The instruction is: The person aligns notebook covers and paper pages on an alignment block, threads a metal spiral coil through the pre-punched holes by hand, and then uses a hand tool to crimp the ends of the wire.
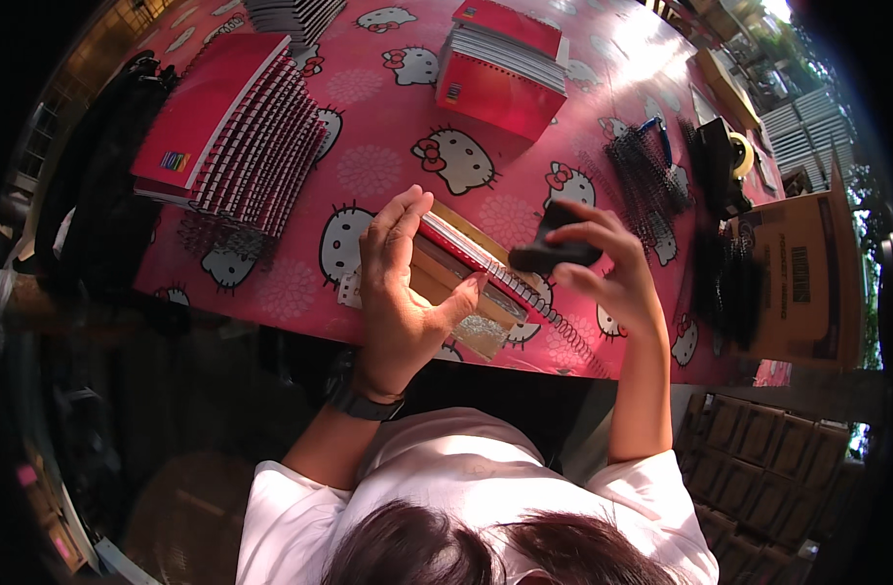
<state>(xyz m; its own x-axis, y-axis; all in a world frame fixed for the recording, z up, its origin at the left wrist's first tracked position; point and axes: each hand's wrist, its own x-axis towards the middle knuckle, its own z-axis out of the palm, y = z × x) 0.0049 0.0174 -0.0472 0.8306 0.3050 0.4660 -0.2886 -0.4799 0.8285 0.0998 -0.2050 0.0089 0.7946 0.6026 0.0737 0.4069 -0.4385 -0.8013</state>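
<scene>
Red notebook (454,244), on edge in brown stand (437,278) on pink counter (368,125): holding it with left hand (400,283), fingers at left end, thumb along near side; gripping black tool (556,257) in right hand (610,261), near the notebook; leaving coil (565,330) trailing rightward.

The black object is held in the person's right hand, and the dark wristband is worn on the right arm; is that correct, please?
Not entirely: the head view shows the dark wristband on the left arm. The black object is indeed held in the person's right hand.
</scene>
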